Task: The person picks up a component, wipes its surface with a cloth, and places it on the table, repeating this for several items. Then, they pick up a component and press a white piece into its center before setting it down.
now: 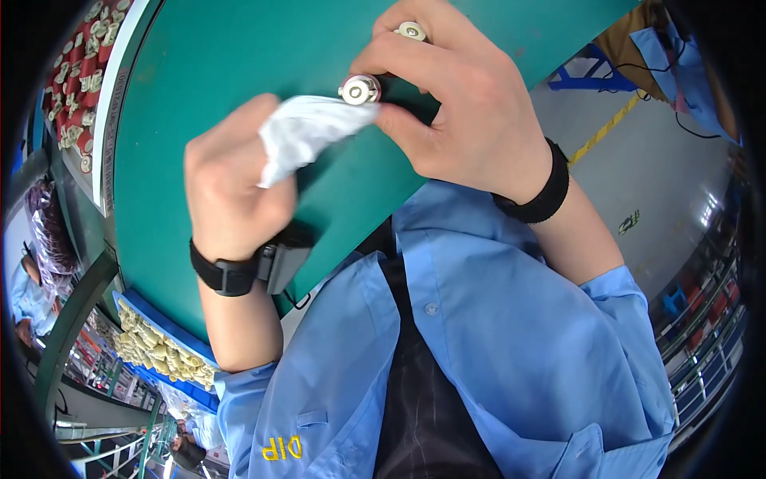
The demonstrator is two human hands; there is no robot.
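Note:
My left hand [231,180] is closed round a crumpled white cloth [307,132] and is somewhat smeared by motion. The free end of that cloth reaches to a small red cylindrical part with a round silvery end [358,90]. Thumb and index finger of my right hand [483,104] pinch this part from the right. A second part with a similar round metal end [412,31] shows between the other curled fingers of the same hand. Both hands are over a green tabletop [199,56].
Many similar red parts [80,76] lie beyond a white edge strip [112,120] at the far left. A blue tray [179,335] of cream-coloured pieces [159,351] stands by my left elbow. A blue stool [586,72] is on the floor at right.

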